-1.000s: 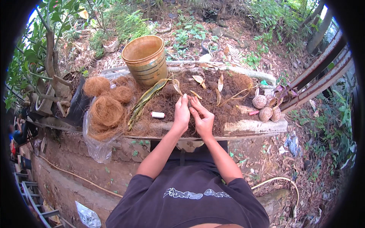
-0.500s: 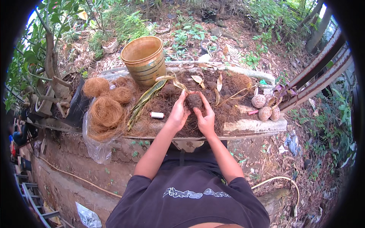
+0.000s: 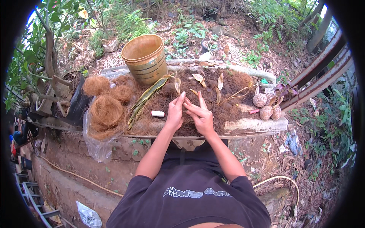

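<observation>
Concrete counter [image 3: 256, 127] underlies everything, including the pot. Dark soil [image 3: 232, 108]: spread right and in front of the pot. Yellowish ribbed pot [image 3: 149, 62]: upright. Coir fibre nests [image 3: 107, 110]: left of pot. Yellow-edged leaf [image 3: 146, 99]: in front of pot. Left hand [image 3: 175, 114], over the soil, right-front of pot: fingers extended, together. Right hand [image 3: 201, 117], just beside it, farther right of pot: fingers extended, parted. From here I cannot tell whether the palms hide anything. White thread spool [image 3: 157, 113]: in front of pot.
</observation>
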### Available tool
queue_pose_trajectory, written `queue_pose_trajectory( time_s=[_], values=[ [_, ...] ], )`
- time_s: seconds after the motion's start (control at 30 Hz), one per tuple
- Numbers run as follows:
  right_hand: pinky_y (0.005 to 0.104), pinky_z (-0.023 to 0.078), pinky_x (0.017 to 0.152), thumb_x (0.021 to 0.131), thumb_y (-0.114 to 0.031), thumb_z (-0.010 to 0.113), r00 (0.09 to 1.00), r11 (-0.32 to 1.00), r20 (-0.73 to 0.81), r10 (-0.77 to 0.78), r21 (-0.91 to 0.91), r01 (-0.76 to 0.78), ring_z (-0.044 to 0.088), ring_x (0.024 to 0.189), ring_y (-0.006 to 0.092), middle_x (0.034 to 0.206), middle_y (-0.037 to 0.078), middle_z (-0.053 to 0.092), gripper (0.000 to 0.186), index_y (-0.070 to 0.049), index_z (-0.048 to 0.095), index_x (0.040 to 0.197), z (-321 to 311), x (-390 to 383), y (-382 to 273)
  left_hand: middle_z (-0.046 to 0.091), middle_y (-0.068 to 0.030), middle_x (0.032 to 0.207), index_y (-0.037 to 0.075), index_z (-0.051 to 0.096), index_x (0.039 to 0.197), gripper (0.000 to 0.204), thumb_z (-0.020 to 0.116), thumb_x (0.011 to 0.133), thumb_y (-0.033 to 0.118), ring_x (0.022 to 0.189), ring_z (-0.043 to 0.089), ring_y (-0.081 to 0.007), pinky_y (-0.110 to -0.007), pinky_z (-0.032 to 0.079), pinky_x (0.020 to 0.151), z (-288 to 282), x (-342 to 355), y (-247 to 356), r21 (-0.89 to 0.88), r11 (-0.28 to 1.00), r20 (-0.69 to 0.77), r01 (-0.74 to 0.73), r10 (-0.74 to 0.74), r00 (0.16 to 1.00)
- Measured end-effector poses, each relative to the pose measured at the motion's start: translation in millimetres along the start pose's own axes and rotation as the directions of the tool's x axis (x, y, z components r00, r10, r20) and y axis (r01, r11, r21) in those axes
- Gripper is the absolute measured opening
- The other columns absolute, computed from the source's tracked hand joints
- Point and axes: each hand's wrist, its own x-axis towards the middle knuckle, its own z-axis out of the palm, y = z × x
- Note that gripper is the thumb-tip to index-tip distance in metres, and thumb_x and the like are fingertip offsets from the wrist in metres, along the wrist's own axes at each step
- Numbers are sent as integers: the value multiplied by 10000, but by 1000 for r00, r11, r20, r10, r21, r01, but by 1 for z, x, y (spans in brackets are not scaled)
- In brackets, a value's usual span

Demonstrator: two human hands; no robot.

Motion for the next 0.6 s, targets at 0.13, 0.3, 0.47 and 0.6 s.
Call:
queue_pose_trajectory(
  time_s=[0.13, 0.3, 0.47, 0.6],
  values=[
    [457, 368, 1114, 812, -70, 756, 992, 937, 20, 122, 328, -122, 415, 1383, 313, 1338, 103, 605, 502, -47, 612, 1292, -11, 3, 1, 629, -17, 835, 28, 638, 952, 218, 583, 995, 235, 742, 603, -89, -231, 492, 625, 10, -11, 10, -48, 999, 79, 25, -21, 997],
    [361, 385, 1084, 885, -188, 731, 947, 782, 183, 265, 533, -322, 445, 1354, 240, 1459, 149, 477, 704, 10, 390, 1468, -5, -4, 3, 608, -54, 792, 30, 617, 958, 190, 584, 982, 216, 709, 595, -132, -263, 516, 648, 9, -11, 15, 41, 999, 238, -27, 16, 971],
    [355, 421, 1054, 865, -157, 746, 946, 775, 140, 292, 545, -320, 510, 1289, 224, 1418, 137, 520, 691, 15, 418, 1449, -4, -2, 11, 603, -30, 842, 43, 608, 1008, 112, 611, 961, 144, 756, 586, -107, -256, 515, 670, 5, -5, 2, -68, 997, 139, 30, -20, 990],
    [336, 454, 1020, 837, -88, 763, 900, 505, 234, 369, 762, -405, 540, 1247, 206, 1380, 124, 545, 675, 5, 446, 1425, -9, 5, -1, 608, -35, 848, 47, 580, 1040, 162, 660, 920, 121, 761, 597, -110, -269, 517, 655, 24, -22, 19, -96, 991, 50, 92, -87, 995]
  ],
)
